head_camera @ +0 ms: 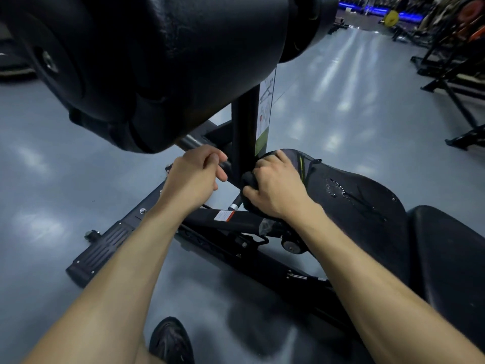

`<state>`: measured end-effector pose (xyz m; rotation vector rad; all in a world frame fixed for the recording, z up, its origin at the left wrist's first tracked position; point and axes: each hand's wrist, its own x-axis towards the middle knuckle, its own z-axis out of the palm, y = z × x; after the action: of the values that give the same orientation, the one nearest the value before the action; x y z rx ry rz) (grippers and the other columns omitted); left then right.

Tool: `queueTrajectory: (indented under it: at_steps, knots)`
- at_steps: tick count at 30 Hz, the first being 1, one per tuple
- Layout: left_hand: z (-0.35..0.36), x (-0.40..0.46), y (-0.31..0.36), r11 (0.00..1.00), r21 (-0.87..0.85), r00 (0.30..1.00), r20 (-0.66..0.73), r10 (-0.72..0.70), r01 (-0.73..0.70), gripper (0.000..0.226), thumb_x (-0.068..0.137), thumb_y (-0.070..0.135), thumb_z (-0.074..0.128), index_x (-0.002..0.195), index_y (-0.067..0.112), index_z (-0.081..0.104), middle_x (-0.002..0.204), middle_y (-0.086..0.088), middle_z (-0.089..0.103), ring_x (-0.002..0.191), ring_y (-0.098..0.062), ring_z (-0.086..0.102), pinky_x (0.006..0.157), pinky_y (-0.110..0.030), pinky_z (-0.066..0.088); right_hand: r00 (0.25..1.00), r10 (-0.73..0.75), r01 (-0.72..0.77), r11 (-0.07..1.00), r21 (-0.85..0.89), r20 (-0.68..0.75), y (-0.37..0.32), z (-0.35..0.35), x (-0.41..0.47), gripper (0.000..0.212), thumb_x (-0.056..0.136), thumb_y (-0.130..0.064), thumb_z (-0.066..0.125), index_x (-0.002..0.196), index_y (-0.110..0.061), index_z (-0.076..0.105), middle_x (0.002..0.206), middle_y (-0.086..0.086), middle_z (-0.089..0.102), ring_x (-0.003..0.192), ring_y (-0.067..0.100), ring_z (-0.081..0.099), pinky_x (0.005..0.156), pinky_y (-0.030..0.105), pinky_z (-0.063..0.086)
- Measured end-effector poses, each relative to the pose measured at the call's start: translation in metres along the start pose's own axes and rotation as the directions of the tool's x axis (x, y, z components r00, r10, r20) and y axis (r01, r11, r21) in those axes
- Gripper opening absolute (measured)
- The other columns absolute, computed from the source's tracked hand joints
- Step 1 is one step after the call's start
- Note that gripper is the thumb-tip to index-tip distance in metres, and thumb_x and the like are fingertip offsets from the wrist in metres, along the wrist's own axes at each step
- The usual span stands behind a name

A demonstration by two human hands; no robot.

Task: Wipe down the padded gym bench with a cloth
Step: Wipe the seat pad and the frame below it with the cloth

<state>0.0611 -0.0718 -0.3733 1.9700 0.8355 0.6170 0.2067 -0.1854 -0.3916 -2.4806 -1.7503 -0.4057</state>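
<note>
**Cloth at the bench post**

Footplate (105, 245) lies on the grey floor (39, 153) at left, bolted to the low black frame (210, 219). Above it, a large black roller pad (157, 61) fills the far left. Left hand (195, 177) has fingers curled round a dark bar (189, 141) just under the pad. Upright post (245, 127) stands between the hands and carries a white label (265, 114). Right hand (275, 185) grips a black cloth (248, 179), bunched against the post's base. Bench seat (354, 195) lies right of that hand, with wet drops on its padding. Second pad (451, 258) sits near right. Shoe (170, 340) at near edge. Racks (451, 61) stand far right.
</note>
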Motion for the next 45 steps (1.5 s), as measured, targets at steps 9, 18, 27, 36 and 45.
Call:
queueTrajectory:
  at_steps: [9, 18, 27, 36, 45]
  knots:
    - [0.019, 0.007, 0.008, 0.994, -0.107, 0.993, -0.111, -0.038, 0.026, 0.031, 0.106, 0.026, 0.038, 0.097, 0.029, 0.067, 0.074, 0.007, 0.074, 0.056, -0.008, 0.062, 0.061, -0.025, 0.046, 0.998, 0.061, -0.034, 0.85, 0.526, -0.034, 0.009, -0.028, -0.019, 0.029, 0.076, -0.045, 0.042, 0.073, -0.026, 0.062, 0.073, -0.005, 0.059, 0.078, 0.019, 0.058, 0.084, 0.042, 0.049]
    - [0.016, 0.018, 0.003, 0.995, -0.099, 0.996, -0.09, 0.005, -0.014, 0.029, 0.107, 0.026, 0.038, 0.097, 0.031, 0.066, 0.075, 0.01, 0.073, 0.059, -0.007, 0.062, 0.063, -0.021, 0.045, 0.963, 0.227, -0.266, 0.88, 0.394, 0.142, 0.105, -0.038, 0.063, 0.042, 0.08, -0.041, 0.044, 0.096, -0.009, 0.066, 0.115, 0.013, 0.056, 0.115, 0.03, 0.052, 0.095, 0.03, 0.04]
    - [0.015, 0.024, 0.002, 0.998, -0.062, 0.998, -0.06, 0.017, -0.021, 0.031, 0.106, 0.023, 0.037, 0.096, 0.03, 0.066, 0.075, 0.009, 0.073, 0.06, -0.007, 0.063, 0.054, -0.009, 0.042, 0.921, 0.085, -0.239, 0.893, 0.381, 0.38, 0.1, -0.018, 0.062, 0.026, 0.072, -0.06, 0.073, 0.084, -0.039, 0.063, 0.08, -0.015, 0.067, 0.081, 0.004, 0.062, 0.072, 0.025, 0.049]
    - [-0.002, 0.017, -0.004, 0.998, -0.057, 0.998, -0.045, 0.031, -0.034, 0.029, 0.106, 0.028, 0.037, 0.1, 0.031, 0.065, 0.078, 0.007, 0.073, 0.057, -0.005, 0.06, 0.063, -0.024, 0.045, 0.996, 0.067, -0.079, 0.97, 0.231, 0.059, 0.071, -0.008, 0.048, 0.043, 0.064, -0.059, 0.054, 0.068, -0.016, 0.054, 0.058, -0.001, 0.052, 0.064, 0.028, 0.052, 0.059, 0.034, 0.041]
    - [0.01, 0.012, 0.018, 0.993, -0.08, 0.996, -0.047, 0.078, -0.082, 0.028, 0.107, 0.025, 0.038, 0.099, 0.026, 0.066, 0.075, 0.004, 0.073, 0.06, -0.014, 0.063, 0.064, -0.028, 0.054, 0.991, -0.068, 0.086, 0.984, 0.158, -0.117, 0.033, -0.014, 0.015, 0.038, 0.07, -0.055, 0.054, 0.061, -0.019, 0.045, 0.058, -0.002, 0.047, 0.066, 0.025, 0.046, 0.073, 0.038, 0.042]
